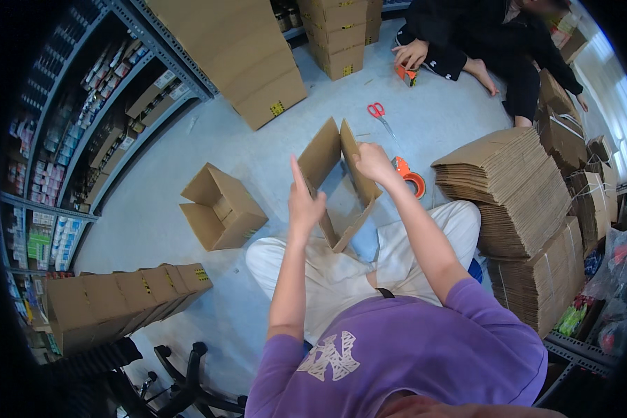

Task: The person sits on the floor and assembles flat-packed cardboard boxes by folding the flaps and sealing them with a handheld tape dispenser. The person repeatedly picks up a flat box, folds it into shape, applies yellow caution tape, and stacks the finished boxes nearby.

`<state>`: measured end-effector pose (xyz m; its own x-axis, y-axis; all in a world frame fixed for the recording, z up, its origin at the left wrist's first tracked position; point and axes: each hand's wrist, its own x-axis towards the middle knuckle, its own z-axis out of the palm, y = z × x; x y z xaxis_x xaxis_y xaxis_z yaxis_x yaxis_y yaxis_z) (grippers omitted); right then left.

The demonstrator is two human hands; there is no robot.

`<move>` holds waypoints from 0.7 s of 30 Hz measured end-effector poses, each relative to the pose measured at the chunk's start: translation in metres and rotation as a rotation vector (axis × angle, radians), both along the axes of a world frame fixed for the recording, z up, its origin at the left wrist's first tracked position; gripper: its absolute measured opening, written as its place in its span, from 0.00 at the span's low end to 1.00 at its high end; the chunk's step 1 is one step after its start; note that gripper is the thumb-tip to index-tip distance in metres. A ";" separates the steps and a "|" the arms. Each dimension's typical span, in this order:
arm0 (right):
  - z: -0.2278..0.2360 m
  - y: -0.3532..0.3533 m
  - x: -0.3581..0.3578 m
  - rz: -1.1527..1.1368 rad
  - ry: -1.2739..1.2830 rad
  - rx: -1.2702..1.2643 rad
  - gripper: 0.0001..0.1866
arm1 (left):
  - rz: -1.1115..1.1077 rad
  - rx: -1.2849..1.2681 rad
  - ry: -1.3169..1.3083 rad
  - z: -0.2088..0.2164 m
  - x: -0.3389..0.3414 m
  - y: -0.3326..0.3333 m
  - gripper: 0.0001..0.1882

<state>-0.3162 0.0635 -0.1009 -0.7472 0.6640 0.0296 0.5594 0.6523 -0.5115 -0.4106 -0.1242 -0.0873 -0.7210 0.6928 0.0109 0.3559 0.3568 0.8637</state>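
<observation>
A brown cardboard box (322, 155) stands unfolded into a four-sided frame on the floor in front of my crossed legs. Through it the grey floor shows. My left hand (305, 207) grips its left wall, the index finger stretched along the cardboard. On the opposite side my right hand (373, 164) is closed over the upper edge of the right wall. Just right of the box lies an orange tape dispenser (412, 182). Red-handled scissors (379, 117) rest on the floor beyond it. To the left sits another open cardboard box (223, 209).
Flattened cartons (501, 188) are stacked high on my right. A row of closed boxes (132, 296) stands at lower left, near a black chair base (188, 380). Large cartons (237, 56) and shelving (104, 139) flank the floor. A seated person's hand (412, 53) touches another tape dispenser (407, 75).
</observation>
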 end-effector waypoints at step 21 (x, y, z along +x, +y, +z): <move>-0.021 -0.061 0.025 0.577 0.282 0.261 0.31 | -0.596 -0.384 0.589 -0.004 -0.043 0.034 0.10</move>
